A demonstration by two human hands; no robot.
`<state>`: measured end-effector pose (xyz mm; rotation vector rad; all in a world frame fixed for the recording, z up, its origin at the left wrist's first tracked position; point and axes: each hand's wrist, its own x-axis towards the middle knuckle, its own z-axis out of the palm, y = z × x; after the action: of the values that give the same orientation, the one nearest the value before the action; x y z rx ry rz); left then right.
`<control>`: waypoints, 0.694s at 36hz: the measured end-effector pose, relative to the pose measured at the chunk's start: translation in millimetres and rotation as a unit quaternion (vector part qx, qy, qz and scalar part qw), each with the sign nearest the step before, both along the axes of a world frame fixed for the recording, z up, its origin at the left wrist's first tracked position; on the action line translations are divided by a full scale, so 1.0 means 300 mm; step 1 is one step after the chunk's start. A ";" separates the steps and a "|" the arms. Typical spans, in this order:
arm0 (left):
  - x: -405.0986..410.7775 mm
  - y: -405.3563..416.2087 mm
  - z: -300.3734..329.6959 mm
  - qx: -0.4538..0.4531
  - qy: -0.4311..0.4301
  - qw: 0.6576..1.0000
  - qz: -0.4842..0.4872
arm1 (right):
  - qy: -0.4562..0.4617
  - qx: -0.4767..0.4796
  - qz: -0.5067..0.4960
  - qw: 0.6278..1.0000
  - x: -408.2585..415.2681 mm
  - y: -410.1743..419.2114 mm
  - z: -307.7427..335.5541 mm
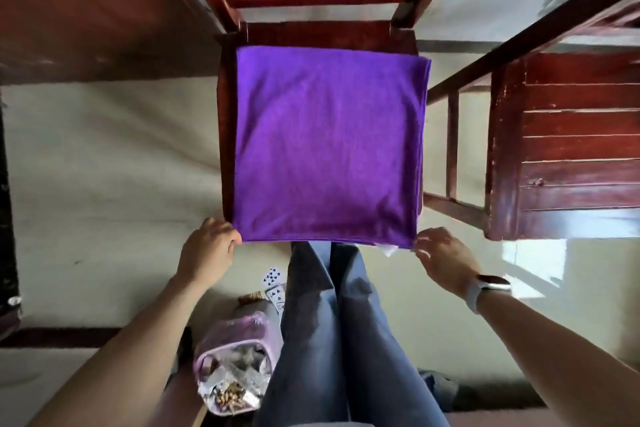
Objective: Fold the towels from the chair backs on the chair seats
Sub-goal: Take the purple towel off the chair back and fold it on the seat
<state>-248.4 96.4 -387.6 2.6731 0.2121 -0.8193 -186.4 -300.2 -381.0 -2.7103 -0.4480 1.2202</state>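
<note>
A purple towel [329, 146] lies flat on the seat of a dark red wooden chair [318, 33], folded into a square that covers nearly the whole seat. My left hand [209, 248] pinches the towel's near left corner at the seat's front edge. My right hand [441, 255] pinches the near right corner, where a small white label shows. The chair back's slats rise at the top of the view with no towel on them.
A second red wooden chair [568, 146] stands close on the right. A dark wooden table edge [86, 3] fills the upper left. On the floor by my legs sit a pink bin [235, 360] with rubbish and some playing cards [273, 282].
</note>
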 end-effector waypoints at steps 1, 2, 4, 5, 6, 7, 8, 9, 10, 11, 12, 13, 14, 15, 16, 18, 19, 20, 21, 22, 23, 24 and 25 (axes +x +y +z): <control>-0.007 0.001 -0.018 0.021 0.052 0.998 -0.011 | 0.038 -0.032 0.019 0.999 -0.013 -0.003 -0.014; -0.008 0.004 -0.032 0.038 0.103 0.994 -0.019 | 0.072 -0.062 0.027 0.995 -0.020 -0.005 -0.024; 0.009 0.007 -0.044 0.047 0.137 0.989 -0.011 | 0.100 -0.095 0.016 0.990 -0.015 -0.002 -0.037; 0.029 0.005 -0.044 0.046 0.118 0.992 -0.006 | 0.093 -0.099 0.008 0.991 -0.002 0.005 -0.042; 0.056 0.000 -0.042 0.046 0.087 0.995 -0.005 | 0.075 -0.098 0.000 0.992 0.018 0.017 -0.045; 0.090 -0.006 -0.040 0.045 0.058 0.997 -0.007 | 0.050 -0.090 -0.007 0.995 0.044 0.032 -0.046; 0.129 -0.012 -0.043 0.041 0.027 0.999 -0.007 | 0.022 -0.077 -0.009 0.997 0.077 0.052 -0.047; 0.169 -0.019 -0.046 0.033 -0.009 0.999 -0.002 | -0.008 -0.060 -0.006 0.998 0.114 0.076 -0.048; 0.217 -0.027 -0.050 0.020 -0.046 0.999 0.006 | -0.041 -0.038 -0.008 0.998 0.156 0.104 -0.049; 0.267 -0.038 -0.053 0.007 -0.083 0.996 0.010 | -0.072 -0.013 -0.017 0.997 0.202 0.137 -0.047; 0.320 -0.050 -0.060 -0.006 -0.120 0.993 0.010 | -0.102 0.015 -0.028 0.994 0.250 0.174 -0.047; 0.376 -0.065 -0.071 -0.018 -0.152 0.988 0.006 | -0.132 0.041 -0.035 0.990 0.300 0.212 -0.052; 0.431 -0.081 -0.087 -0.028 -0.177 0.984 0.000 | -0.162 0.060 -0.036 0.984 0.349 0.252 -0.063; 0.486 -0.099 -0.105 -0.035 -0.189 0.981 -0.007 | -0.187 0.070 -0.030 0.979 0.396 0.294 -0.079; 0.537 -0.118 -0.127 -0.041 -0.191 0.981 -0.014 | -0.201 0.071 -0.023 0.977 0.439 0.336 -0.098; 0.617 -0.158 -0.178 -0.044 -0.186 0.981 -0.033 | -0.213 0.071 -0.010 0.974 0.512 0.417 -0.144; 0.645 -0.173 -0.207 -0.038 -0.180 0.982 -0.045 | -0.220 0.076 0.003 0.973 0.541 0.453 -0.171; 0.664 -0.183 -0.239 -0.028 -0.169 0.984 -0.055 | -0.226 0.077 0.022 0.971 0.564 0.483 -0.200; 0.674 -0.184 -0.269 -0.013 -0.157 0.985 -0.064 | -0.230 0.072 0.040 0.970 0.583 0.503 -0.227; 0.677 -0.176 -0.298 0.004 -0.151 0.986 -0.073 | -0.229 0.064 0.050 0.970 0.598 0.510 -0.255; 0.675 -0.160 -0.323 0.023 -0.152 0.984 -0.084 | -0.227 0.055 0.051 0.971 0.614 0.506 -0.283; 0.670 -0.138 -0.343 0.039 -0.157 0.982 -0.096 | -0.229 0.043 0.045 0.971 0.632 0.489 -0.308; 0.662 -0.111 -0.357 0.051 -0.162 0.980 -0.103 | -0.235 0.032 0.040 0.971 0.646 0.460 -0.328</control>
<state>-49.8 63.1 -494.7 2.9098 -0.1058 -0.4258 7.3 -162.2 -479.5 -2.9363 -0.6410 0.5498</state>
